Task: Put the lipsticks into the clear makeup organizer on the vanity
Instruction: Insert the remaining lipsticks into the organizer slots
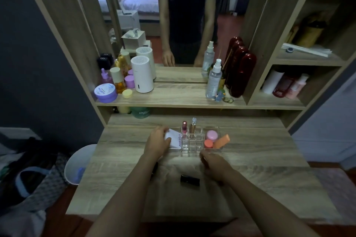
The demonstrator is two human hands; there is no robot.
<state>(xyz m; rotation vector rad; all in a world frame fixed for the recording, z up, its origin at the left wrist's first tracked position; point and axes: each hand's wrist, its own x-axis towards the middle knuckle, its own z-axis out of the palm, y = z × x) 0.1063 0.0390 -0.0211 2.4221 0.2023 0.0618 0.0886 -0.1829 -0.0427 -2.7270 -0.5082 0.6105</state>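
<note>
At the centre of the wooden vanity (250,169), a clear makeup organizer (194,147) stands with two lipsticks already upright in its rear slots: a pink-capped one (184,128) and, just right of it, a gold tube with a clear cap (192,127). The organizer's right compartment holds a pink round jar (212,134), a small coral pot (208,143) and a tilted orange tube (221,141). At the organizer's left end, the person's left hand (157,143) rests with fingers spread over a white box printed with purple lettering (174,138), touching it. Just in front of the organizer's right corner, the right hand (213,163) is curled loosely; whether it holds anything cannot be told. Nearer the person than the organizer, between the two forearms, a dark lipstick (190,180) lies on its side on the vanity top
</note>
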